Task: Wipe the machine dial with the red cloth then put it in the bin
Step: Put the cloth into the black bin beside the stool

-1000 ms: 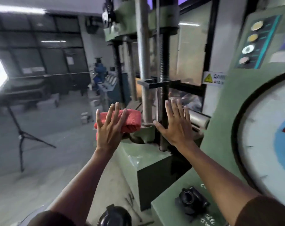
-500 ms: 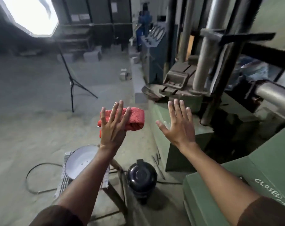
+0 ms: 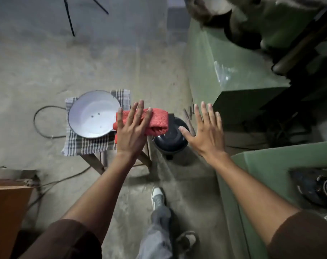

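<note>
My left hand (image 3: 130, 128) holds the folded red cloth (image 3: 158, 121) under its palm, fingers stretched out flat over it. The cloth hangs in the air between a white bowl and the black round bin (image 3: 170, 143), which stands on the floor with its lid on, partly hidden behind the cloth and my right hand. My right hand (image 3: 205, 129) is held flat with fingers spread and nothing in it, just right of the bin. The machine dial is out of view.
A white bowl (image 3: 91, 116) rests on a striped towel (image 3: 84, 144) over a wooden stool, left of the bin. The green machine base (image 3: 224, 71) fills the right side. A cable (image 3: 37, 126) loops on the concrete floor. A wooden board (image 3: 7, 202) is at lower left.
The view has tipped down from the machine and dial to the floor. Both hands kept their pose, and the cloth now hangs over the bowl and bin.
</note>
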Tool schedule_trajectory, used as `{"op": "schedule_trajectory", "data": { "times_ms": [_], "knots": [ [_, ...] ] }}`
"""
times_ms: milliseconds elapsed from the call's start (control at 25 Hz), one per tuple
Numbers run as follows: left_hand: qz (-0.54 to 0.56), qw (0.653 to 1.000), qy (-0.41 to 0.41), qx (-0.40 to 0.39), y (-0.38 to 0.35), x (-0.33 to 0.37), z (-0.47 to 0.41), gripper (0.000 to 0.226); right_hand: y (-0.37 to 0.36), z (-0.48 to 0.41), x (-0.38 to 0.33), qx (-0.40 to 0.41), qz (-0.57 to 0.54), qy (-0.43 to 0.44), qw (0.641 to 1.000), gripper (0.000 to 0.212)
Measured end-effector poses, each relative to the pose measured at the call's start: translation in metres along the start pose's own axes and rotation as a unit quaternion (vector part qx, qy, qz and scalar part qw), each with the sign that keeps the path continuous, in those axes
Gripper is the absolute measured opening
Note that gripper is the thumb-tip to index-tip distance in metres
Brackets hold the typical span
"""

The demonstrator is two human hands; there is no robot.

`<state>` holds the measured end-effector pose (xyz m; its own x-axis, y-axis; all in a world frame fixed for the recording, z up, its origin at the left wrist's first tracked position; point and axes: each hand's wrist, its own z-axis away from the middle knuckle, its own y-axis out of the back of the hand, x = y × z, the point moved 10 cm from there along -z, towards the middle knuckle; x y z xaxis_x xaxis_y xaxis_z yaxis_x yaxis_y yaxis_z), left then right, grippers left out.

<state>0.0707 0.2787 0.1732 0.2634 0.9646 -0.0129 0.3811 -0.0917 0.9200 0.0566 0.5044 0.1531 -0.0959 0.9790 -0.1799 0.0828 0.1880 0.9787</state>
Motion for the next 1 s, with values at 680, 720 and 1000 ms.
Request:
{"op": "schedule_trajectory", "data": {
  "times_ms": [680, 720, 1000],
  "knots": [
    [0.046, 0.988, 0.005, -0.147, -0.144, -0.025, 0.039, 0.080, -0.138, -0.003, 0.008, -0.104, 0.031, -0.044, 0.993, 0.091],
    [0.047, 0.987, 0.003, -0.153, -0.150, -0.026, 0.038, 0.081, -0.142, -0.004, 0.009, -0.106, 0.033, -0.044, 0.993, 0.091],
    [0.048, 0.979, 0.010, -0.197, -0.182, -0.034, 0.030, 0.083, -0.163, -0.025, 0.013, -0.123, 0.042, -0.040, 0.991, 0.090]
  ]
}}
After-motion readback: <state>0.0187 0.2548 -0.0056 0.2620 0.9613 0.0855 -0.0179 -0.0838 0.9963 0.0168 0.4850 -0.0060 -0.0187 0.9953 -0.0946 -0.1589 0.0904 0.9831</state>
